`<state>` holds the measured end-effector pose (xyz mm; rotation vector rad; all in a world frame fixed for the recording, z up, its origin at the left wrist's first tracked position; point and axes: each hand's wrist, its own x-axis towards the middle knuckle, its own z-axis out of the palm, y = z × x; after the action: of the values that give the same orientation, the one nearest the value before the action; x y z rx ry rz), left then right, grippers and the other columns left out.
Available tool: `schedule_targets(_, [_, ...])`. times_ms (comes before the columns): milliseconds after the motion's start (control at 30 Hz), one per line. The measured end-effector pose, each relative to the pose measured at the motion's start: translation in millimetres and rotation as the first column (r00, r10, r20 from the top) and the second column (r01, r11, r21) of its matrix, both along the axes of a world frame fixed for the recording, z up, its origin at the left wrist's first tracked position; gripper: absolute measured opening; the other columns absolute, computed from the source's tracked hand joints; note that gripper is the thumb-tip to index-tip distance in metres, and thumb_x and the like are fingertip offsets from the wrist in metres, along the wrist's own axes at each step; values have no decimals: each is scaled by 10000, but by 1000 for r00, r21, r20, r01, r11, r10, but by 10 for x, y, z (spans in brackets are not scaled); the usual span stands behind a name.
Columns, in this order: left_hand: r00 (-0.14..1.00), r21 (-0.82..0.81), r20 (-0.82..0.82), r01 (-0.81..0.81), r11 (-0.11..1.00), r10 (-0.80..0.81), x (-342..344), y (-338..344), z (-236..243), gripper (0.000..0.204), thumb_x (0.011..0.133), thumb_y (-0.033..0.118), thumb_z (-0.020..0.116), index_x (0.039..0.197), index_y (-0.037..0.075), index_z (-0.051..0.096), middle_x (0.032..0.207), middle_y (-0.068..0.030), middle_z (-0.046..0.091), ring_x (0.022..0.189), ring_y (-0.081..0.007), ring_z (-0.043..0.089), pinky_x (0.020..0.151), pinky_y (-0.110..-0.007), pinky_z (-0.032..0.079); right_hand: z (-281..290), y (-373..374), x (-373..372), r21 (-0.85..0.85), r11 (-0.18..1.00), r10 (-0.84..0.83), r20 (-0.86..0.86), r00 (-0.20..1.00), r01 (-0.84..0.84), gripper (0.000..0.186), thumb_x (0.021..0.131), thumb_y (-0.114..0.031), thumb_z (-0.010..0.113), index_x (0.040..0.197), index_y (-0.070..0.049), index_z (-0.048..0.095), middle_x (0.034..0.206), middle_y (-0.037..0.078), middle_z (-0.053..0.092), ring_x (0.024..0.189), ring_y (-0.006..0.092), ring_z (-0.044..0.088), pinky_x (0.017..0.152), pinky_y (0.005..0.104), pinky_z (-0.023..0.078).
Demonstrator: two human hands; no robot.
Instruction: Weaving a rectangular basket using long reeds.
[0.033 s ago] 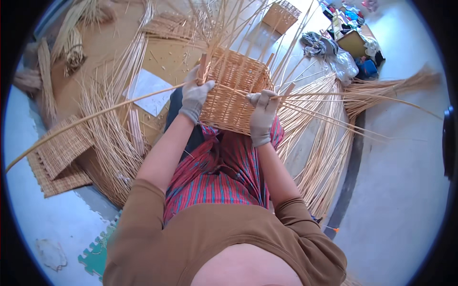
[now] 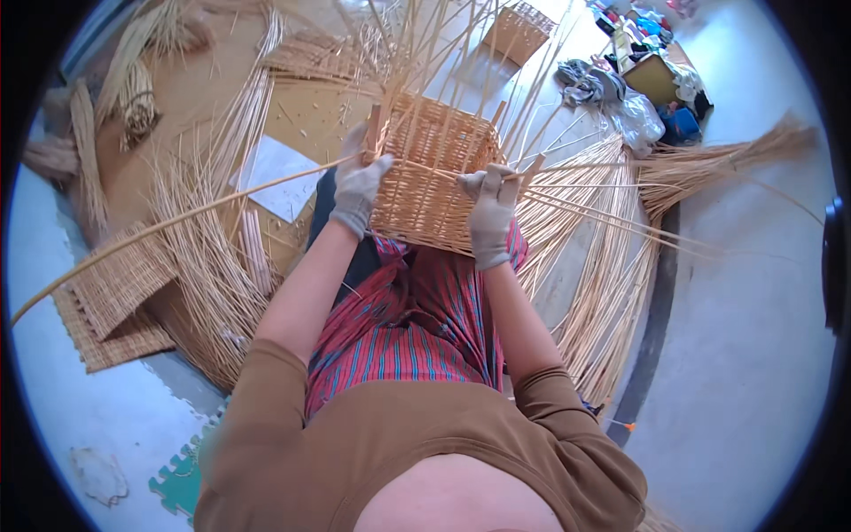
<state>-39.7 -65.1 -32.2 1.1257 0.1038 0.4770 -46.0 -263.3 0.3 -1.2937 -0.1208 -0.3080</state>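
in the head view, a pale grey concrete-like floor (image 2: 745,355) spreads to the right, crossed by a dark curved stripe (image 2: 654,332), while a yellowish-tan flat covering (image 2: 332,97) lies ahead and to the left, sprinkled with small scraps. a white rectangular sheet (image 2: 294,158) rests on it. loose pale cane strands (image 2: 208,275) heap at the left beside two flat tan woven panels (image 2: 128,293), one partly over the other; a fanned bundle of straw-coloured canes (image 2: 607,257) covers the floor at the right. farther off stand a box-shaped tan woven basket (image 2: 516,37) and, near a clear plastic bag (image 2: 640,124), a mixed pile of things (too jumbled to sort out).

the rectangular golden-tan wicker basket (image 2: 425,213) sits tilted above the red-and-blue striped cloth (image 2: 399,355) on the person's lap, long unwoven stakes fanning up from it. the grey-gloved left hand (image 2: 359,191) grasps its left corner, thumb toward the front; a long thick tan cane (image 2: 191,213) runs from there to the left rim. the grey-gloved right hand (image 2: 492,217) curls its fingers onto the basket's right edge; whether it also pinches a strand, i cannot tell.
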Motion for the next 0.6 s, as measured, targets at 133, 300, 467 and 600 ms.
schedule_targets(133, [904,575,-335,-27,818,264,-469,-176,-24,329,893,-76,574,1205,20,528,1227,-140,606,1098,-197,613,969,-327,492,30,-318,-71,-5,996,-87,-283,955,89,111,1005,-162,586,1087,-97,551,986,65,707,931,138,665,740,260,522])
schedule_targets(300, [924,837,-343,382,391,-169,319,-327,331,355,969,295,602,1215,40,585,904,-99,691,723,-175,706,579,-322,545,228,-519,-166,44,984,-165,-168,972,174,126,974,-51,598,1046,-107,512,935,46,681,809,121,633,684,246,496])
schedule_targets(467, [835,610,-507,523,595,-214,205,-504,271,465,970,464,590,935,8,670,741,-73,659,546,-158,675,507,-309,522,688,-243,628,-687,707,-74,168,983,171,385,903,-31,606,1267,-15,482,1210,142,640,1017,219,645,969,341,483])
schedule_targets(600, [788,496,-587,532,686,-187,185,-546,370,493,978,483,573,908,3,659,670,-55,616,536,-164,671,493,-307,509,1035,247,999,-726,520,-53,499,865,451,491,886,-37,555,1369,-10,470,1243,129,623,1110,250,623,1085,355,386])
